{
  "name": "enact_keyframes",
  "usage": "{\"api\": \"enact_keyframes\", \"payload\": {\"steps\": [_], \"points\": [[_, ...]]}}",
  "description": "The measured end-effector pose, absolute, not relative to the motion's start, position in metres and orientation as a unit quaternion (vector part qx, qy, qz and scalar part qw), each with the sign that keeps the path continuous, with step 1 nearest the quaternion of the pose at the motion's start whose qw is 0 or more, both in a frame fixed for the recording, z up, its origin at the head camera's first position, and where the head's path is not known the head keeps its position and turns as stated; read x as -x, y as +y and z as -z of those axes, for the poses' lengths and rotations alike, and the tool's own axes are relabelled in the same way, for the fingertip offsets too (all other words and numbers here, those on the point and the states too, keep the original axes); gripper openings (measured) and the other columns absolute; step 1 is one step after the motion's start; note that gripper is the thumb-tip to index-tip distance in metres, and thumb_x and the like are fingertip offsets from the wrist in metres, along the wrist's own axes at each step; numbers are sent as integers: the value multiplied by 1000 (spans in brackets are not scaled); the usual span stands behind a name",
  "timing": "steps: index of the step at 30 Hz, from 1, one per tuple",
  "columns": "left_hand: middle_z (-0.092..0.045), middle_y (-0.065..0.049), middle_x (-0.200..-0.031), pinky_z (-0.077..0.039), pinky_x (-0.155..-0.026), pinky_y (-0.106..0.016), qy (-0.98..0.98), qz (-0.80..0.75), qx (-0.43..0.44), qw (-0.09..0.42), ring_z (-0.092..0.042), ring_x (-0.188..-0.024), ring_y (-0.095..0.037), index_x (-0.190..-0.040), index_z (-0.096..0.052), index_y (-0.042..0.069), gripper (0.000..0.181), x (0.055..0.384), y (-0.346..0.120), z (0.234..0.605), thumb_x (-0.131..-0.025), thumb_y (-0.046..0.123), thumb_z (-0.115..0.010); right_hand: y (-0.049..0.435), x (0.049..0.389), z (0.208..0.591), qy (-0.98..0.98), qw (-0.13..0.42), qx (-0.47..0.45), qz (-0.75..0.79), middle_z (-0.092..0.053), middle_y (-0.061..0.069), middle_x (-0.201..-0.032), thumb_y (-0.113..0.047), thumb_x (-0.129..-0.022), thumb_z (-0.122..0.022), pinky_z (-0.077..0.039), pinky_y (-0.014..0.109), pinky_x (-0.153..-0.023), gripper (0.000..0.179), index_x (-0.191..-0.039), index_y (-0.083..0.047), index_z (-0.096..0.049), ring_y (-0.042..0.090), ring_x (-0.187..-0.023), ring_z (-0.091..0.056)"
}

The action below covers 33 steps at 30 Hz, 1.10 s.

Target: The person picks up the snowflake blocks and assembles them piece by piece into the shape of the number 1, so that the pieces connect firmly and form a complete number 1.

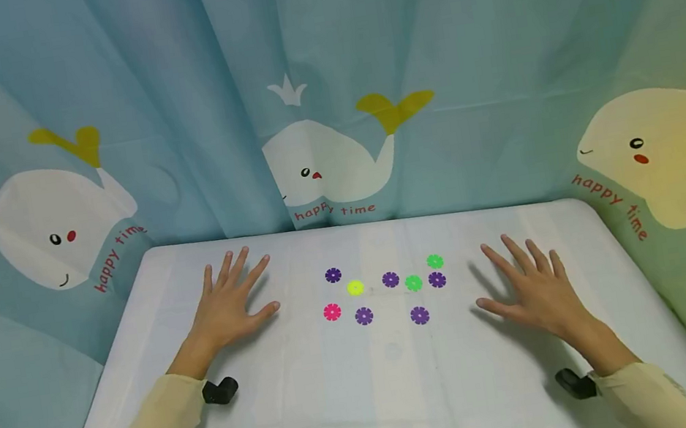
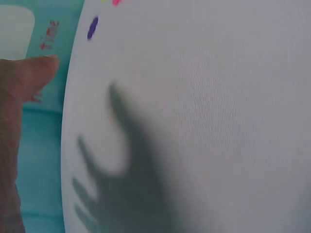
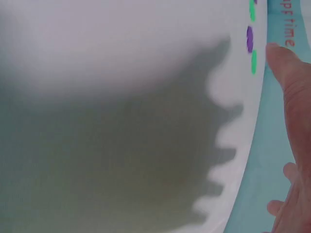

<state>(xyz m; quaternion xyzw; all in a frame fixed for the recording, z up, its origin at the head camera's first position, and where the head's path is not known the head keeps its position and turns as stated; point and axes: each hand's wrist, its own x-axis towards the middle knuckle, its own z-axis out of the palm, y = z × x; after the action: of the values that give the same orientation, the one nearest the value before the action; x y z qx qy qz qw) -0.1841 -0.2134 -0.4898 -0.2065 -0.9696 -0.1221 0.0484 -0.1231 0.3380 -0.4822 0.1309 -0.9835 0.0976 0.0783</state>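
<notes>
My left hand (image 1: 228, 309) is spread over the left part of the table, fingers straight and nothing in it. On the other side my right hand (image 1: 537, 292) is held the same way, and both cast shadows on the white cloth. Between them lie several small notched plastic discs, flat and apart: a pink disc (image 1: 332, 312) nearest the left hand, a yellow disc (image 1: 355, 287), green discs (image 1: 414, 283) and several purple discs (image 1: 420, 315). The left wrist view shows the thumb (image 2: 41, 73) and a purple disc (image 2: 93, 27); the right wrist view shows green (image 3: 253, 61) and purple discs near the table edge.
The white table (image 1: 319, 410) has rounded far corners. A blue-green curtain (image 1: 476, 38) with printed whales hangs right behind it and along both sides. A black wrist camera (image 1: 220, 391) sits at the left sleeve, another black camera (image 1: 575, 383) at the right.
</notes>
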Motion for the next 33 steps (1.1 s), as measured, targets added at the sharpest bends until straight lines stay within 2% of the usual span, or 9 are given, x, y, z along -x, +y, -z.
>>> {"api": "enact_keyframes", "payload": {"steps": [4,9,11,16,18,21,27,33], "points": [[-17,-13,-171,-5,-117,-72,-965,138,222,39,-9,-156,-42,-163,-31,29,84,182,-200,490,-92,61,-63,324,127,484,-975,99,-163,-118,-30,19,-164,-58,-81,-79,-23,77,-105,98,-162,-28,-31,59,-139,-31],[-21,-13,-169,-8,-116,-72,-955,166,244,35,-13,-155,-41,-162,-34,28,82,179,-186,494,-92,55,-67,307,128,486,-967,107,-186,-141,-34,19,-160,-51,-80,-83,-34,76,-95,96,-160,-26,-35,56,-132,-40],[-27,-15,-167,-11,-116,-72,-949,182,256,37,-19,-154,-42,-160,-38,25,80,177,-180,496,-92,51,-69,301,128,486,-965,106,-191,-146,-36,19,-159,-49,-80,-84,-38,74,-90,95,-159,-27,-36,55,-127,-44],[-48,-19,-153,-29,-113,-67,-936,215,276,41,-42,-142,-40,-148,-56,16,66,173,-162,499,-90,41,-76,283,128,487,-960,101,-204,-163,-45,18,-151,-44,-80,-86,-42,65,-86,88,-155,-25,-44,49,-113,-52],[-56,-17,-144,-37,-108,-63,-932,231,277,38,-50,-133,-37,-141,-63,14,58,171,-154,502,-89,37,-78,273,129,488,-956,99,-209,-179,-50,17,-147,-42,-81,-86,-43,61,-86,83,-152,-22,-48,45,-109,-54],[-63,-10,-130,-42,-101,-56,-925,271,266,19,-55,-120,-31,-134,-69,14,50,170,-144,506,-89,32,-81,256,130,488,-946,102,-220,-215,-55,18,-139,-35,-81,-88,-43,60,-86,77,-147,-17,-54,42,-108,-55],[-65,-2,-103,-40,-90,-47,-911,343,230,-8,-53,-99,-22,-123,-75,15,41,169,-133,511,-84,23,-87,213,132,488,-913,86,-246,-315,-62,19,-122,-22,-81,-89,-47,53,-86,66,-140,-9,-62,37,-104,-58],[-63,4,-96,-37,-86,-41,-913,331,237,-19,-50,-94,-15,-118,-77,17,37,172,-124,517,-83,27,-88,180,135,497,-896,62,-255,-359,-65,17,-110,-17,-82,-88,-51,37,-75,58,-134,-4,-66,30,-88,-59]]}}
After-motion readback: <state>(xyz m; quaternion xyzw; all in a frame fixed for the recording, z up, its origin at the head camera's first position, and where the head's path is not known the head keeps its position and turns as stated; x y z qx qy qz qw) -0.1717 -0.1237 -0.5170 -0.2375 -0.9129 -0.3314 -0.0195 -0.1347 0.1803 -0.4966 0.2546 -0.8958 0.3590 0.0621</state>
